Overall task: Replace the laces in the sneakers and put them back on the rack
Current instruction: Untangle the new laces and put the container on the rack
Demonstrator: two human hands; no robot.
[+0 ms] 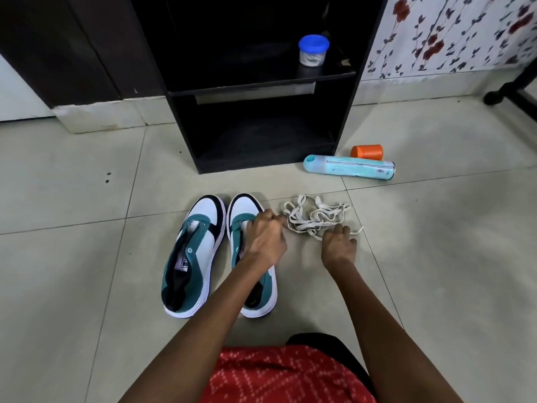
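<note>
Your left hand [266, 237] pinches the laces [316, 216].
Right hand [338, 244] rests spread on them; 2 sneakers [200, 248] left of the grip, label unreadable.

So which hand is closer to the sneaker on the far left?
Left. The left hand is over the other sneaker, next to the far-left sneaker; the right hand is farther off, at the laces.

Materials, surface finish noted.
Floor tiles [72, 175] faintly glossy; rack [183, 126] at 12 o'clock smooth, matt; laces [316, 219] flat cloth; sneakers [200, 251] smooth, matt.
</note>
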